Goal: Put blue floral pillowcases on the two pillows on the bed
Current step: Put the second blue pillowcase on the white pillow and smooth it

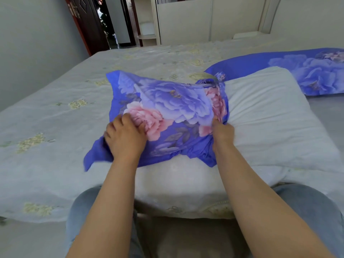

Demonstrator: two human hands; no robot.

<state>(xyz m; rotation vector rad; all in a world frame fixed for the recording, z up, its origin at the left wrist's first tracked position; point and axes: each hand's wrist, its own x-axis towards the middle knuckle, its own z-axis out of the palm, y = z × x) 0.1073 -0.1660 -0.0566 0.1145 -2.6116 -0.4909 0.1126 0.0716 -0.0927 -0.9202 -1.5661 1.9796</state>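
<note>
Our left hand (125, 135) curls its fingers into the blue floral pillowcase (167, 112); our right hand (222, 131) pinches its bunched edge. Case partly sheathes the white pillow (264, 116) on the bed (55, 108); second pillow (307, 71) already cased

A single head-worn, wide-angle view looks forward and down from the edge of the bed (55, 108), close over both forearms. The knees fill the bottom of the frame; a door (87, 21) stands upper left, cupboards (204, 19) along the top.
</note>
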